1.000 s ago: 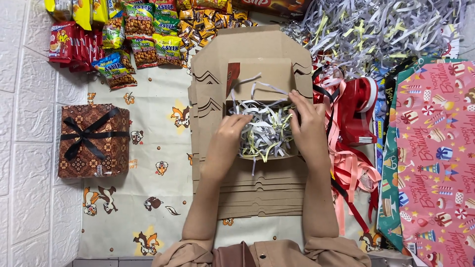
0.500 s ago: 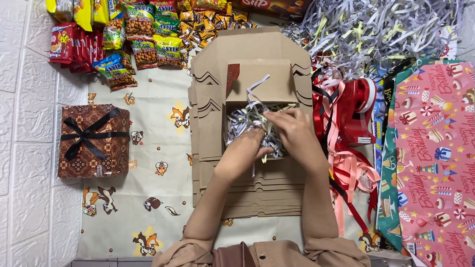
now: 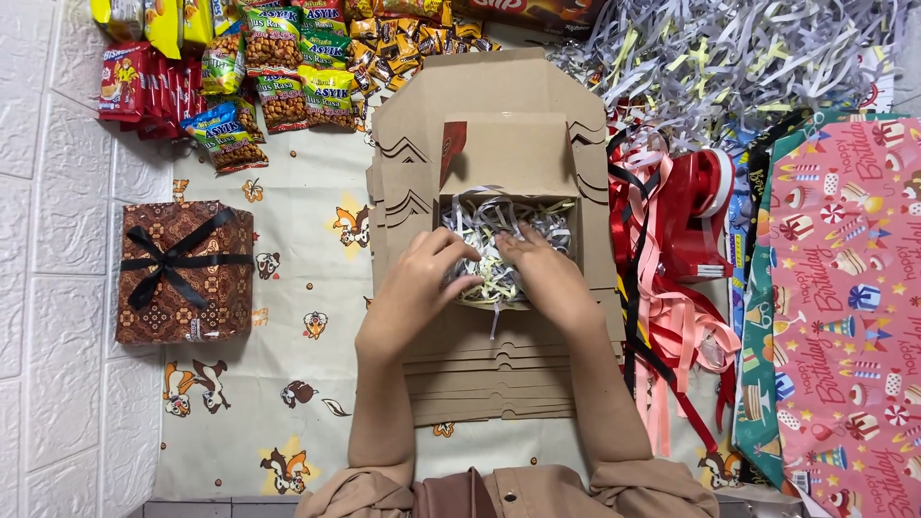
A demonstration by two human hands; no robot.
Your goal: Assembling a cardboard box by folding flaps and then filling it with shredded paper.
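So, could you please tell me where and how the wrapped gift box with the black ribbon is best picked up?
Probably by its two opposite side walls, coming straight down from above. The gift box lies flat on the printed cloth, apart from the snack packets and the cardboard stack, so both sides are free. The ribbon crosses the top with a bow; lifting by it might loosen it.

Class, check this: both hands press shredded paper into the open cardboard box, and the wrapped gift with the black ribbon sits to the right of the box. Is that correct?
Not quite. The head view shows the wrapped gift lying to the left of the cardboard box, not the right. The rest holds: the left hand and right hand press on the shredded paper inside it.
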